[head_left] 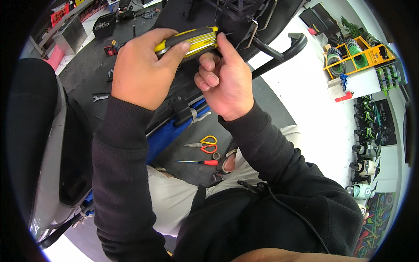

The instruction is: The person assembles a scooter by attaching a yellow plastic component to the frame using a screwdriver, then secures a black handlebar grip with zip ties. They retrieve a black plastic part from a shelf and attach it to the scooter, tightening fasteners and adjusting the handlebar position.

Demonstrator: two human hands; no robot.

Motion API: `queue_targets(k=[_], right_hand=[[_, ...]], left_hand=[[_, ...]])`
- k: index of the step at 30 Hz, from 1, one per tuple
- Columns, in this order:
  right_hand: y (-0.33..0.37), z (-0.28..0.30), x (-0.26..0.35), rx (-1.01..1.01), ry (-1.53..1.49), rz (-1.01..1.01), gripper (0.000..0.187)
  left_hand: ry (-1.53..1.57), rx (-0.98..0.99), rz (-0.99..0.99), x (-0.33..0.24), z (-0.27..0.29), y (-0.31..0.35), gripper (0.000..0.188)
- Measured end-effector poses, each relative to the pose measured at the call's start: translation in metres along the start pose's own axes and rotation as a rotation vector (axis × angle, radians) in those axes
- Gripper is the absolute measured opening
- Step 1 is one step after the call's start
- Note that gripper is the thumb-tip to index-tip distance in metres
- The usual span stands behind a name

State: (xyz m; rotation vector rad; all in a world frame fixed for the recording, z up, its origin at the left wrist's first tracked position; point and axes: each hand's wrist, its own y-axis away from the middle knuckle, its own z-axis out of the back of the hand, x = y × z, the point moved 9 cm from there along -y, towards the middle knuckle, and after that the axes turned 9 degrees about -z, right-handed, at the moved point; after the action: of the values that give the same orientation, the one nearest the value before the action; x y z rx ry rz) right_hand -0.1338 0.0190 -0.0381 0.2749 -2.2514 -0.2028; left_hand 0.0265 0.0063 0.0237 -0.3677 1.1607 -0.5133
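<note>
My left hand (pixel 146 65) is closed around a yellow and black folding hex key set (pixel 192 40), its thumb pressing along the side. Several silver keys lie folded in the handle, and a thin dark one seems to stick out at its right end. My right hand (pixel 227 81) is turned palm up beside it. One of its digits is raised against the tool's right end, and the other fingers are curled in under the handle. Just beyond the hands is a black frame (pixel 238 11) with thin metal rods and a thick black curved tube (pixel 292 46).
On the dark floor mat below lie scissors (pixel 206 144) with yellow and orange handles, a red-handled screwdriver (pixel 209 162) and a small ring (pixel 216 156). A wrench (pixel 100 98) and a black bin (pixel 104 25) are at left. A large grey-black body (pixel 48 153) stands close to my left arm.
</note>
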Motion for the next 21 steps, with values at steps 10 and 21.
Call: queue_targets(k=[10,21], right_hand=[[0.015,-0.005,0.007,0.027,-0.015,0.064,0.054],[0.013,-0.005,0.011,-0.056,0.177,0.161,0.053]], left_hand=[[0.065,-0.002,-0.091,-0.026,-0.006,-0.001,0.039],[0.185,0.041,0.194,0.002,-0.013,0.003,0.036]])
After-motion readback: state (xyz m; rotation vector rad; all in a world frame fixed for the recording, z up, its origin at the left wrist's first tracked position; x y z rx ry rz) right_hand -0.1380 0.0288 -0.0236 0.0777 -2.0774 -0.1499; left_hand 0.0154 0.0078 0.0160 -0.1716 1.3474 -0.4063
